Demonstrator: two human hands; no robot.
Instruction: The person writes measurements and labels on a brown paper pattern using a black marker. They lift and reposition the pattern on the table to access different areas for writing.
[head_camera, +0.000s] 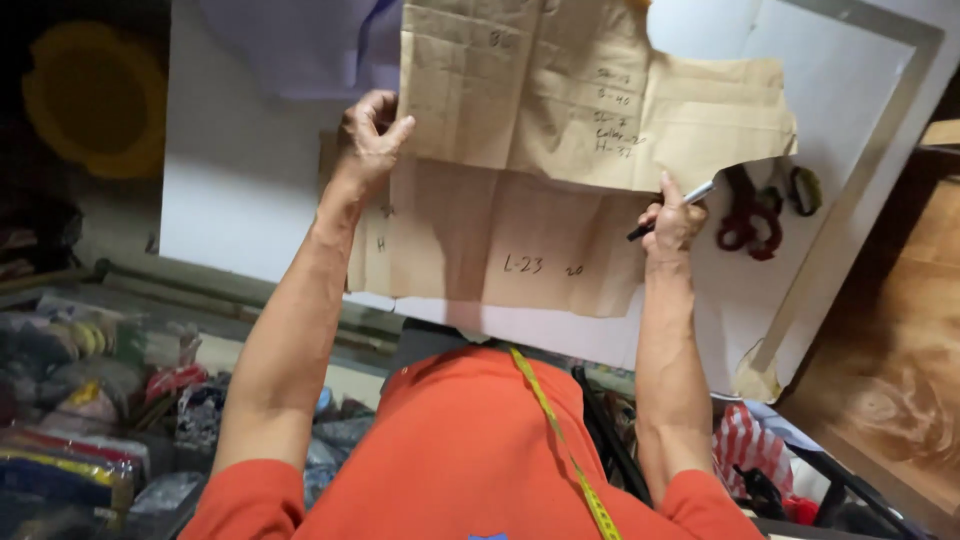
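Overhead, a person in an orange shirt (460, 450) leans over a white worktop (240, 190), both bare arms stretched forward. Two sheets of creased brown paper lie near the middle of the worktop, each marked with short handwritten notes in dark ink. The upper sheet (560, 90) has an uneven, stepped outline and overlaps the far edge of the lower sheet (500, 240), which is closer to a plain rectangle and reaches almost to the near edge. The left hand (370, 135) pinches the left edge of the upper sheet, thumb and fingers clamped on the paper. The right hand (672, 222) rests at the right edge of the lower sheet, fingers curled tight around a pen (672, 208) with a silver barrel and a dark tip. Red-handled scissors (745, 215) lie just beside that hand, towards the right edge. A yellow tape measure (560, 440) hangs down the shirt. Colourful packets (70, 400), blurred, crowd the space below the left corner.
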